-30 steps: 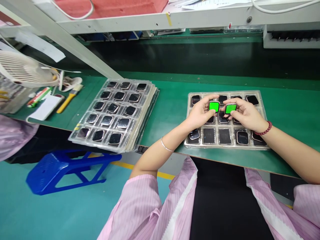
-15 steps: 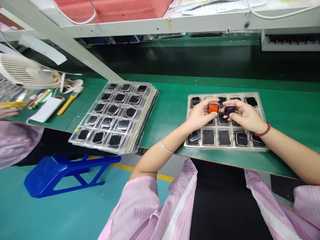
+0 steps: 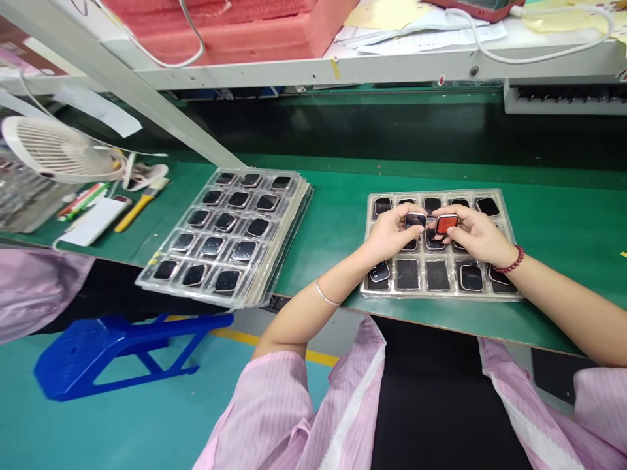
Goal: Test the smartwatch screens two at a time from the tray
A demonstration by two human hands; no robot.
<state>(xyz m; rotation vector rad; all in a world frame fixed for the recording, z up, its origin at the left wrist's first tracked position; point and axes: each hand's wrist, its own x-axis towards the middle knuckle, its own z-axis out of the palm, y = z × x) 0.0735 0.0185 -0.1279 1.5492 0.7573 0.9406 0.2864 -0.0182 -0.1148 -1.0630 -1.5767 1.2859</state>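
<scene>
My left hand (image 3: 394, 228) is closed on a smartwatch body (image 3: 416, 220) whose screen looks dark. Close beside it, my right hand (image 3: 473, 232) grips another smartwatch body (image 3: 446, 224), its screen lit red-orange. Both are held above a clear plastic compartment tray (image 3: 365, 292) on the green bench. Dark-screened watch bodies lie in many of its pockets, such as a watch (image 3: 471, 278) in the front row. Two front pockets show only a dark bottom. My hands and the held watches hide part of the middle row.
A stack of clear trays (image 3: 289, 245) with watch bodies stands to the left. Beyond it lie a yellow-handled brush (image 3: 134, 212), a white box-like item (image 3: 95, 219) and a fan (image 3: 56, 150). A shelf edge (image 3: 274, 73) crosses above the bench. A blue stool (image 3: 98, 356) is below, near another person's sleeve (image 3: 42, 281).
The left watch's screen has gone from red-orange to dark, and the right one's from dark to red-orange. The view has shifted slightly. The co-worker's hand at far left has left the view.
</scene>
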